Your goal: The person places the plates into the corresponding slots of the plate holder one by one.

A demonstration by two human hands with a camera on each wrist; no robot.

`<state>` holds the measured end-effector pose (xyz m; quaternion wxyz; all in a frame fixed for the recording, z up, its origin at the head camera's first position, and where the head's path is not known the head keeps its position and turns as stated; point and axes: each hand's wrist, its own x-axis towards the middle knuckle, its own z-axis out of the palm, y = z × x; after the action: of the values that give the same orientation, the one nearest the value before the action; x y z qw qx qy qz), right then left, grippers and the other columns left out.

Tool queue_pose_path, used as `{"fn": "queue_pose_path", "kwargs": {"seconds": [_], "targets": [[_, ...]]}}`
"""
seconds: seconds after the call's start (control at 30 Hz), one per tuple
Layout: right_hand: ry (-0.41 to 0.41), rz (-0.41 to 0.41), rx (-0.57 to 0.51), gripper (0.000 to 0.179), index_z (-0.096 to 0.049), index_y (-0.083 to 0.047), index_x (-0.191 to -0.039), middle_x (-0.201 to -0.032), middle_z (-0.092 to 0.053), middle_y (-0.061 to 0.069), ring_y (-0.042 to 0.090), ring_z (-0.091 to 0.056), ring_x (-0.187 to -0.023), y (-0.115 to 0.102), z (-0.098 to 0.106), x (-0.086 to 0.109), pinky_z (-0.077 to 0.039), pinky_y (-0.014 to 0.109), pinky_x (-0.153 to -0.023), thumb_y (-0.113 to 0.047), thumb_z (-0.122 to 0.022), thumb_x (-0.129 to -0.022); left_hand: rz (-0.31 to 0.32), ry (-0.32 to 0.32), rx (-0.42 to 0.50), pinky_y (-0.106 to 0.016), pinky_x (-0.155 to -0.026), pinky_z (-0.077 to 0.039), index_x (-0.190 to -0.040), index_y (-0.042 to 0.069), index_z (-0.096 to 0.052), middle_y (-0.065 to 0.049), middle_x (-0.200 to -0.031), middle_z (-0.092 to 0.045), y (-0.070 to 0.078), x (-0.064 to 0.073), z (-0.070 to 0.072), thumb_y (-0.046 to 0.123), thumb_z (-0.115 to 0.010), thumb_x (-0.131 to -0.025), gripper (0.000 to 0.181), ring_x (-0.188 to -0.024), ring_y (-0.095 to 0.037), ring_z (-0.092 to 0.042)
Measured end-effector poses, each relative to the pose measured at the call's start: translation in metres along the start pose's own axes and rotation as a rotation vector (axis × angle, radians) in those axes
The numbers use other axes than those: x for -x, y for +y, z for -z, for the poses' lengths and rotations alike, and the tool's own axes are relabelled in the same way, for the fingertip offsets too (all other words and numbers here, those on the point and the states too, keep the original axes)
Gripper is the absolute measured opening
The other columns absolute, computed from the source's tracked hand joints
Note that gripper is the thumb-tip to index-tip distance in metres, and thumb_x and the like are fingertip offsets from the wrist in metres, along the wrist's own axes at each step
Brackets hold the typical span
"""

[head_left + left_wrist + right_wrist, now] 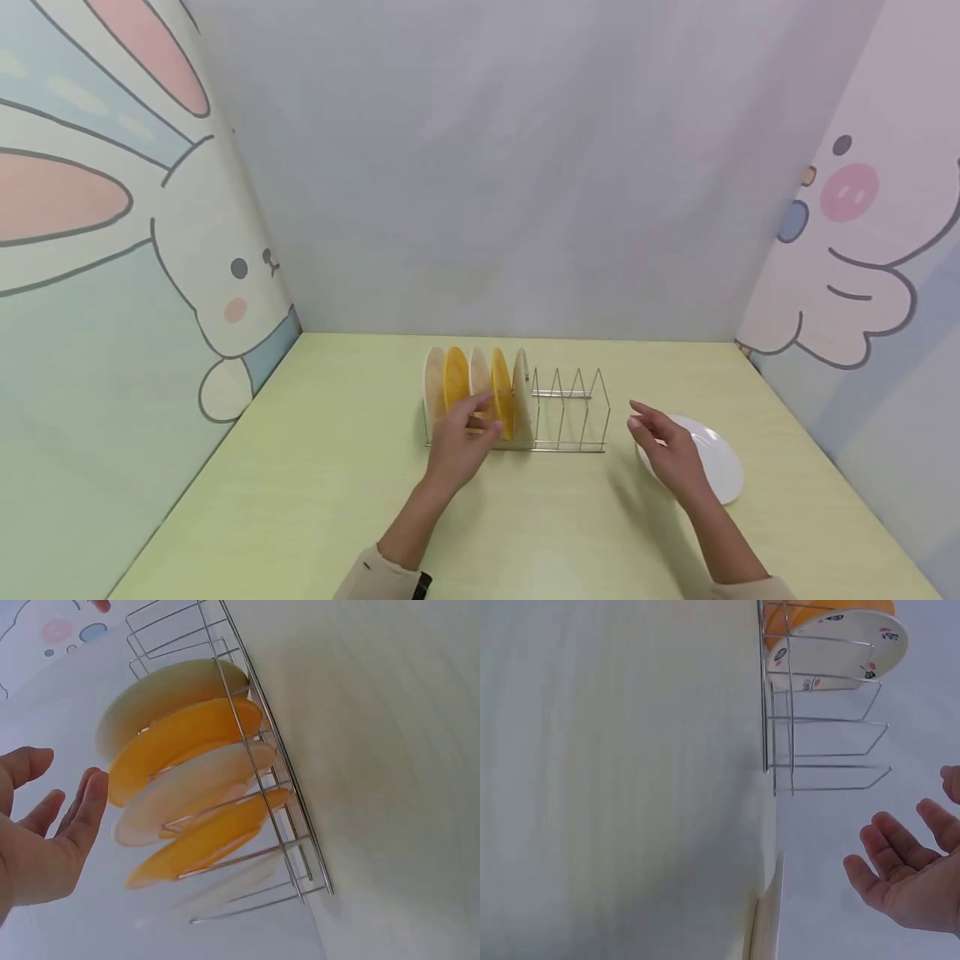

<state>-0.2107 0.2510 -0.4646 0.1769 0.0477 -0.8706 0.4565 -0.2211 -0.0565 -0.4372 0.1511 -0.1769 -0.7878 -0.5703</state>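
Note:
A wire plate rack (570, 451) stands near the middle of the table. Its left part holds several upright plates, pale ones alternating with orange ones, such as the orange plate (455, 379). The rightmost, a white plate with a patterned rim (847, 652), faces the rack's bare slots. My left hand (457, 450) hovers before the racked plates, fingers loosely bent, holding nothing; in the left wrist view a gap shows between fingertips and plates. My right hand (675, 462) hangs relaxed over a white plate (722, 458) lying flat right of the rack, partly covering it, with nothing in its fingers.
The pale yellow-green table (300, 500) is bounded by a grey back wall (480, 208) and two side walls with cartoon animals. A rabbit (225, 250) is drawn on the left one, a pink-nosed figure (847, 196) on the right.

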Motion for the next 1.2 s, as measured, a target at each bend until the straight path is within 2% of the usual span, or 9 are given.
{"fn": "queue_pose_path", "kwargs": {"seconds": [0.17, 0.33, 0.4, 0.47, 0.6, 0.83, 0.97, 1.1, 1.2], "targets": [[-0.092, 0.119, -0.008, 0.041, -0.051, -0.003, -0.132, -0.116, -0.06, 0.017, 0.019, -0.058, -0.103, 0.013, 0.016, 0.004, -0.044, 0.012, -0.078, -0.015, -0.056, -0.094, -0.021, 0.023, 0.0, -0.024, -0.068, -0.053, -0.118, 0.004, -0.061, -0.015, -0.103, -0.061, -0.008, 0.005, 0.019, 0.001, -0.067, -0.081, 0.038, -0.081, -0.019, -0.064], [-0.185, 0.192, -0.04, 0.044, -0.048, 0.0, -0.133, -0.121, -0.056, 0.022, 0.025, -0.056, -0.107, 0.026, 0.025, 0.007, -0.045, 0.015, -0.08, -0.01, -0.059, -0.092, -0.006, 0.059, -0.024, -0.025, -0.067, -0.053, -0.118, 0.005, -0.061, -0.013, -0.103, -0.061, -0.016, 0.01, 0.038, 0.002, -0.068, -0.081, 0.038, -0.081, -0.019, -0.063], [-0.213, 0.195, -0.028, 0.046, -0.046, 0.001, -0.134, -0.123, -0.054, 0.023, 0.024, -0.054, -0.109, 0.031, 0.03, 0.009, -0.047, 0.022, -0.082, -0.01, -0.06, -0.091, 0.016, 0.072, -0.022, -0.025, -0.068, -0.053, -0.118, 0.005, -0.061, -0.011, -0.102, -0.061, -0.018, 0.011, 0.044, 0.003, -0.068, -0.081, 0.037, -0.081, -0.018, -0.063], [-0.23, 0.185, 0.001, 0.048, -0.046, 0.001, -0.135, -0.125, -0.052, 0.024, 0.027, -0.053, -0.111, 0.035, 0.036, 0.011, -0.048, 0.034, -0.084, -0.011, -0.06, -0.091, 0.041, 0.091, -0.018, -0.025, -0.068, -0.053, -0.117, 0.006, -0.061, -0.011, -0.102, -0.062, -0.021, 0.011, 0.05, 0.004, -0.068, -0.082, 0.036, -0.081, -0.017, -0.063], [-0.269, 0.162, 0.054, 0.05, -0.045, -0.001, -0.136, -0.13, -0.049, 0.023, 0.038, -0.049, -0.113, 0.041, 0.046, 0.013, -0.041, 0.061, -0.083, -0.016, -0.061, -0.091, 0.075, 0.15, -0.009, -0.026, -0.068, -0.053, -0.116, 0.006, -0.062, -0.012, -0.101, -0.063, -0.028, 0.009, 0.061, 0.003, -0.067, -0.082, 0.034, -0.081, -0.02, -0.062], [-0.305, 0.156, 0.13, 0.056, -0.044, -0.007, -0.138, -0.135, -0.045, 0.02, 0.041, -0.039, -0.118, 0.049, 0.055, 0.017, -0.038, 0.065, -0.081, -0.021, -0.065, -0.088, 0.165, 0.213, -0.021, -0.024, -0.071, -0.05, -0.115, 0.005, -0.062, -0.013, -0.102, -0.062, -0.047, 0.002, 0.076, 0.005, -0.067, -0.084, 0.032, -0.086, -0.023, -0.06], [-0.314, 0.166, 0.185, 0.058, -0.046, -0.006, -0.136, -0.13, -0.048, 0.025, 0.046, -0.041, -0.116, 0.054, 0.054, 0.018, -0.038, 0.063, -0.083, -0.023, -0.068, -0.085, 0.245, 0.188, -0.023, -0.029, -0.074, -0.05, -0.119, 0.007, -0.06, -0.013, -0.106, -0.06, -0.059, -0.004, 0.08, 0.006, -0.062, -0.088, 0.031, -0.091, -0.024, -0.059], [-0.33, 0.17, 0.225, 0.061, -0.046, -0.003, -0.135, -0.131, -0.045, 0.029, 0.049, -0.04, -0.117, 0.056, 0.048, 0.016, -0.035, 0.06, -0.085, -0.025, -0.07, -0.083, 0.319, 0.093, 0.023, -0.038, -0.078, -0.05, -0.127, 0.006, -0.054, -0.017, -0.111, -0.058, -0.069, -0.01, 0.082, 0.006, -0.056, -0.092, 0.036, -0.096, -0.029, -0.057], [-0.355, 0.159, 0.243, 0.062, -0.046, 0.0, -0.134, -0.132, -0.042, 0.031, 0.05, -0.039, -0.118, 0.059, 0.043, 0.015, -0.034, 0.057, -0.087, -0.028, -0.069, -0.084, 0.366, 0.028, 0.074, -0.044, -0.078, -0.049, -0.13, 0.004, -0.052, -0.017, -0.108, -0.06, -0.073, -0.013, 0.082, 0.005, -0.053, -0.093, 0.037, -0.096, -0.032, -0.058]]}}
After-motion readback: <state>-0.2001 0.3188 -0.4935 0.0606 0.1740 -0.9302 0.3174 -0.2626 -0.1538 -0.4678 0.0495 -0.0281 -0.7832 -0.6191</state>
